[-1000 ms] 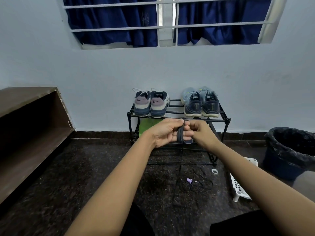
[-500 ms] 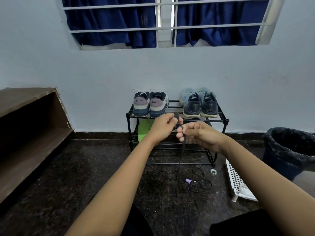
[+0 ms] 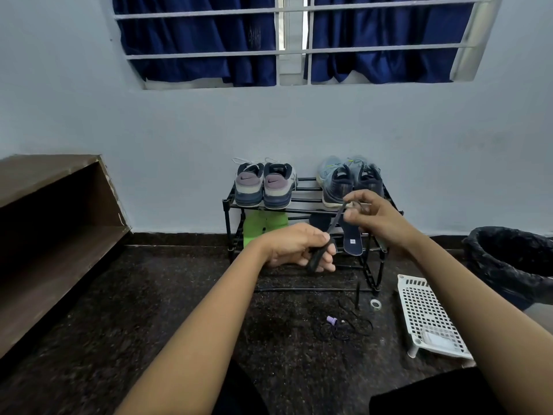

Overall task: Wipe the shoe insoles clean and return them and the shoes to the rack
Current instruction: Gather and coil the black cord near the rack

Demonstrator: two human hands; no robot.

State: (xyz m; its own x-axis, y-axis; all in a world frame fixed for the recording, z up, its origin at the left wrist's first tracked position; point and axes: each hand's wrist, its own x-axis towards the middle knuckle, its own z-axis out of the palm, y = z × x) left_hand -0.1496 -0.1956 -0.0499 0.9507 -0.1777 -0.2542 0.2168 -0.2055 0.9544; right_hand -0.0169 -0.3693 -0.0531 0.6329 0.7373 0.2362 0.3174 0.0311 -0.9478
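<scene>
A: Holding a dark strap (image 3: pixel 334 226) taut between both hands, the person has it running on a slant, low-left to high-right, in front of the rack (image 3: pixel 302 205). What it is, unclear; thin, black, maybe a lace.

B: Grips?

A: Left hand (image 3: pixel 294 248) curled closed on the lower end, right hand (image 3: pixel 375 218) pinching the upper end. Neither hand touches an insole.

B: Where do the insoles lie from the hands?

A: Beyond them, on the lower shelf. A dark insole (image 3: pixel 351 238) stands leaning, long axis near upright, just behind the strap; the right hand is nearer. Green insoles (image 3: pixel 260 226) lean at the shelf's left, nearer the left hand.

B: Shoes?

A: Two pairs on the top shelf, heels toward the person: grey pair (image 3: pixel 263 187) left, blue pair (image 3: pixel 348 182) right.

B: Containers?

A: Black-lined bin (image 3: pixel 508 259) far right, contents not visible. White basket (image 3: pixel 431 319) tipped on the floor holds something pale at its near end. Cord tangle (image 3: pixel 344 327) lies loose between.

B: Judgement?

A: Wiping looks not under way; no cloth seen.
</scene>
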